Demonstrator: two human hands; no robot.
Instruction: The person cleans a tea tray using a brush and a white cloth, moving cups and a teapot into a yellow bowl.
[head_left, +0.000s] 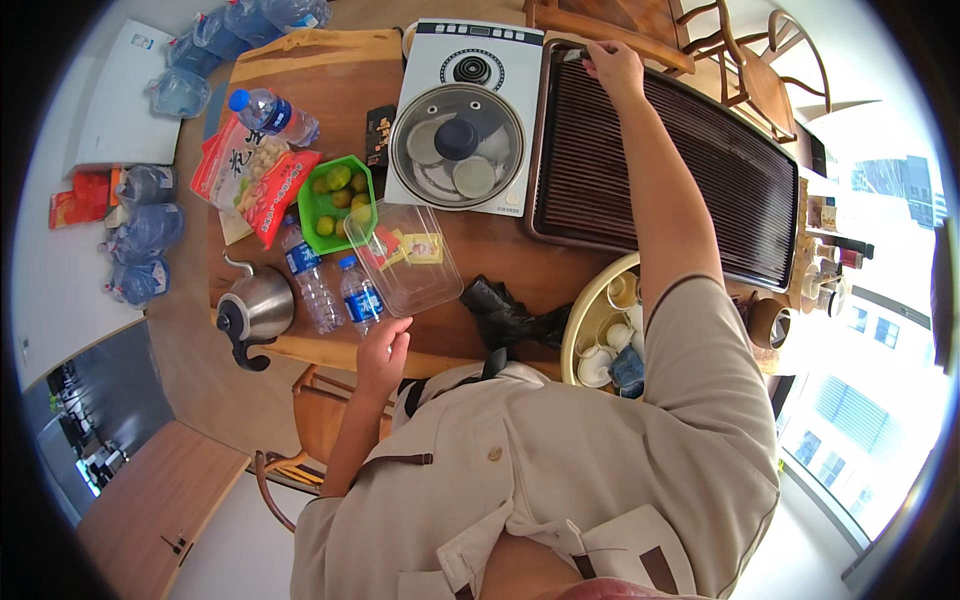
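At the far left corner of the slatted dark tea tray (592, 142), my right hand (616, 69) grips a small brush-like tool (576, 55) with a pale tip and a dark handle. The hand covers much of it. My left hand (382, 356) is by the table's near edge, fingers loosely bent and apart, nothing seen in it. Just beyond it stands or lies a blue-capped water bottle (363, 298); its lower end is partly hidden by the hand. A clear plastic container (420, 289) lies beside that bottle, with small yellow and red packets showing through it.
Left of the tray sits a white electric cooker (517, 97) bearing a glass-lidded pot (499, 124). A green basket (319, 238) holds green fruit. Around it are a peanut bag (251, 169), more bottles and a steel kettle (266, 300). A cream basin (574, 330) of cups stands under my right arm.
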